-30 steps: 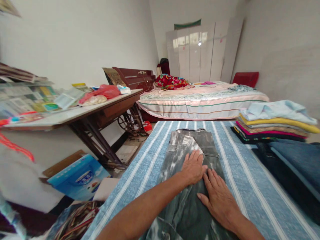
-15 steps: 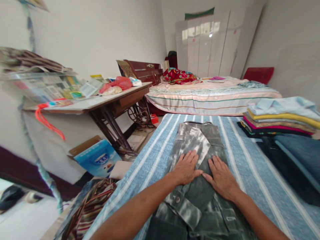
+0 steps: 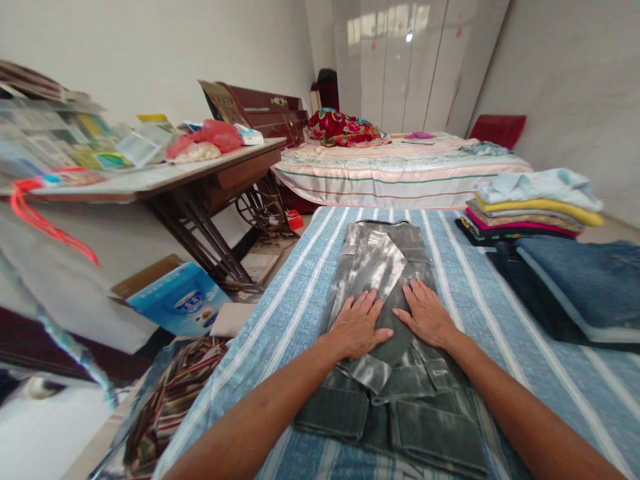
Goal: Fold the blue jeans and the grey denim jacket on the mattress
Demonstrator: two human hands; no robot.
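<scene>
A folded grey-green jacket (image 3: 380,260) with pale faded patches lies on the blue-and-white striped bed cover (image 3: 300,287). My left hand (image 3: 357,327) presses flat on its left half, fingers spread, thumb pointing inward. On the right half rests my right hand (image 3: 425,313), palm down with the fingers apart. The two thumbs are close but do not touch. Neither hand grasps anything; both forearms reach in from the bottom of the view. The jacket's lower end, with squarish folded parts, lies between my forearms.
Folded clothes (image 3: 525,210) are stacked to the right, with folded jeans (image 3: 585,280) nearer me. A sewing-machine table (image 3: 165,180) stands left, a blue box (image 3: 180,300) below it. Striped cloth (image 3: 173,400) lies at the bed's left. Another bed (image 3: 400,180) is beyond.
The view has shifted, showing more of the jacket's near end. My hands have slid a little apart over the cloth, and the thumbs have separated.
</scene>
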